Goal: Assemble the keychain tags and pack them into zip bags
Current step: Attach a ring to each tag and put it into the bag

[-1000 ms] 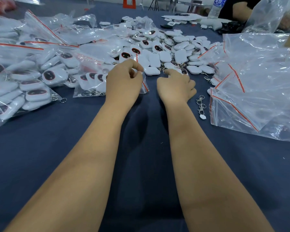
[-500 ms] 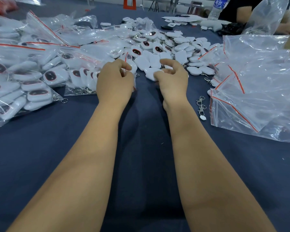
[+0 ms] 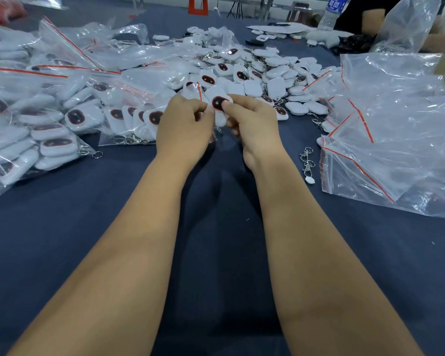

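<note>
both hands (image 3: 188, 124) (image 3: 252, 122) pinch one tag (image 3: 219, 103) in their fingers, just in front of the pile (image 3: 275, 80). keep its dark face up, grip the edges, then bag it.

Filled bags (image 3: 49, 129) left of tags (image 3: 275, 73)

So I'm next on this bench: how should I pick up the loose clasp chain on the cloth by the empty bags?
Pinch the clasp chain at its upper ring end, coming from the left: it lies flat and lengthwise, and the empty bags crowd its right side.
</note>
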